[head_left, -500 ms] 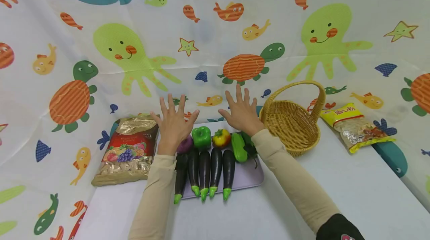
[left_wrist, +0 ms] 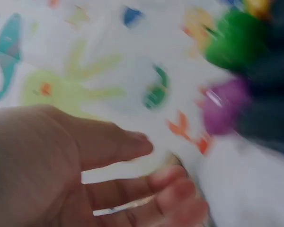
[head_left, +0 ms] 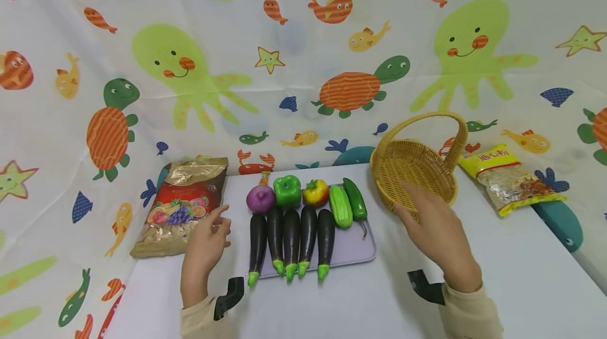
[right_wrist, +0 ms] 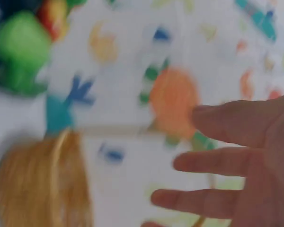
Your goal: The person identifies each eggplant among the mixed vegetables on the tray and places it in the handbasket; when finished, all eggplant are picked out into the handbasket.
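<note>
My left hand (head_left: 207,241) is over the table beside the gold and red fruit-print bag (head_left: 182,212), its fingers loosely bent and holding nothing. My right hand (head_left: 438,231) hovers in front of the yellow wicker basket (head_left: 412,162), covering part of its lower rim; in the right wrist view its fingers are apart and hold nothing. Between the hands lies a lilac tray (head_left: 353,249). On it are several eggplants (head_left: 291,239), a purple onion (head_left: 261,199), a green bell pepper (head_left: 287,190), a red-yellow pepper (head_left: 315,192), a light green cucumber (head_left: 340,206) and a dark green chili pepper (head_left: 355,199).
A yellow-ended clear food bag (head_left: 512,178) leans at the right, beyond the basket. Behind everything hangs a white cloth (head_left: 294,28) printed with sea animals. A small orange packet (head_left: 264,177) stands behind the onion. The white table (head_left: 332,307) extends toward me.
Both hands have drawn back toward me and apart from above the tray's far side, the left to the left, the right to the right. Their spread fingers have relaxed. The tray's contents are uncovered.
</note>
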A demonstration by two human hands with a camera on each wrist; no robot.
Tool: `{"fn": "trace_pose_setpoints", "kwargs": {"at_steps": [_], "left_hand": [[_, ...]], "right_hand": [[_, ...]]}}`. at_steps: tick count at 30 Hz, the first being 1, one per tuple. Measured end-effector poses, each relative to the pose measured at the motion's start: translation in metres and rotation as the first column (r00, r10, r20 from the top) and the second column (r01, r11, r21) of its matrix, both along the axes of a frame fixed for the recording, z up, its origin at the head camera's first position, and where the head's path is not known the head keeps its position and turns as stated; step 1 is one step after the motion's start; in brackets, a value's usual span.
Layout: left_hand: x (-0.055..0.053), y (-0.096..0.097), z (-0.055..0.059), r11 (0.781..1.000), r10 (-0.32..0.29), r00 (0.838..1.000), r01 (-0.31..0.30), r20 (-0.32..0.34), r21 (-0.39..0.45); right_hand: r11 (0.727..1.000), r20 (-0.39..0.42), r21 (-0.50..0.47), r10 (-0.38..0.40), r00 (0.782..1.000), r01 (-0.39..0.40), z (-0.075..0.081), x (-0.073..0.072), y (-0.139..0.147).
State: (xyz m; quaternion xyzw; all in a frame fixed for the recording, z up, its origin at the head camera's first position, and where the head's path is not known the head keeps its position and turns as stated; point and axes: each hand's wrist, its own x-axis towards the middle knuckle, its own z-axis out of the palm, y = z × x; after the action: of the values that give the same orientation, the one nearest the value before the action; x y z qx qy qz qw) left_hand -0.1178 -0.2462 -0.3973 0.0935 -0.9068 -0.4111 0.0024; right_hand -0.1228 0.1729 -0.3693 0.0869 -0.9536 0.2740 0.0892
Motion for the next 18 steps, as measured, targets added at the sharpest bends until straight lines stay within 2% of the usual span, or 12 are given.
{"fn": "trace_pose_setpoints", "kwargs": {"at_steps": [4,7,12,18], "left_hand": [[0.004,-0.008,-0.034,1.000,-0.017,0.994,0.019,0.104,-0.019],[0.002,-0.010,-0.051,0.998,-0.050,0.990,0.044,0.129,0.053],[-0.002,-0.009,-0.065,0.982,-0.082,0.987,0.056,0.139,0.182],[-0.005,-0.010,-0.072,0.960,-0.101,0.984,0.058,0.149,0.272]], "right_hand": [[0.995,0.100,0.093,-0.041,0.994,0.031,-0.021,-0.003,0.030],[0.994,0.131,0.107,-0.036,0.991,0.022,-0.037,-0.012,0.038],[0.995,0.134,0.097,-0.014,0.991,0.001,-0.056,-0.023,0.037],[0.997,0.055,0.079,0.019,0.998,-0.023,-0.069,-0.030,0.035]]}}
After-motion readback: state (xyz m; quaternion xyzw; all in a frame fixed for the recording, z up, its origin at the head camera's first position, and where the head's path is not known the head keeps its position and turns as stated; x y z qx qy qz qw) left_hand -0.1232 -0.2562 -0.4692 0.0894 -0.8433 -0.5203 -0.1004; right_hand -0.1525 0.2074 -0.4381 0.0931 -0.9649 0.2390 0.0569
